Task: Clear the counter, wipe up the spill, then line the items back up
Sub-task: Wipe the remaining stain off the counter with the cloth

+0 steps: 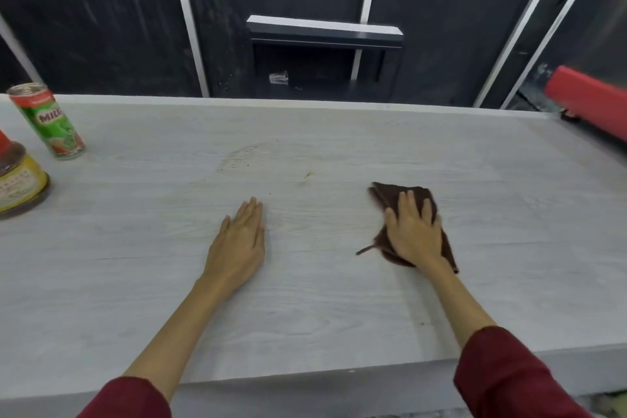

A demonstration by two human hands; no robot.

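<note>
So the clearing part looks mostly done: the middle of the counter (305, 299) is bare, and the items have been parked at the left edge. A green Milo can (47, 120) stands near the far-left corner, and a yellow-labelled jar (20, 180) with a red top is half cut off by the frame just in front of it.

Wiping seems to be in progress, not finished imo. A faint brownish arc of residue (239, 156) can still be seen toward the far side, left of centre, plus a small yellowish speck (308, 175) beside it. Lining things back up hasn't been started.

The dark brown cloth (403, 197) sits right of centre, bunched up, and is pressed flat under the right hand (414, 231) with fingers spread. Its long axis runs from the far-left to the near-right, with one corner pointing at the far edge.

The left hand (241, 241) is laid flat and relaxed on the surface, nothing held.
</note>
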